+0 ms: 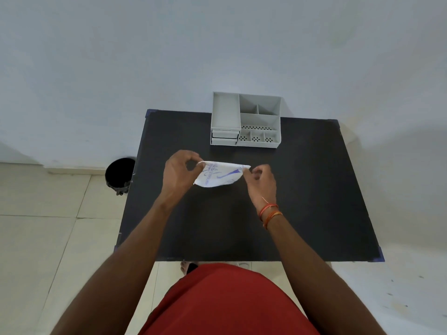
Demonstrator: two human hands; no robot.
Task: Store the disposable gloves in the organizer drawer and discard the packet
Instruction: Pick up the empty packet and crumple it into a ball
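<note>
A white glove packet [219, 175] with blue print hangs above the middle of the black table [314, 189]. My left hand [180, 175] pinches its top left corner, and my right hand [261, 181] pinches its top right corner. The packet sags between them. No gloves show outside it. The grey organizer [245, 119] stands at the table's far edge, beyond the packet. Its two small drawers [225, 137] at the front left are pushed in.
A black bin [119, 175] stands on the tiled floor just left of the table's far left part. A pale wall rises behind the table. Open compartments fill the organizer's right half.
</note>
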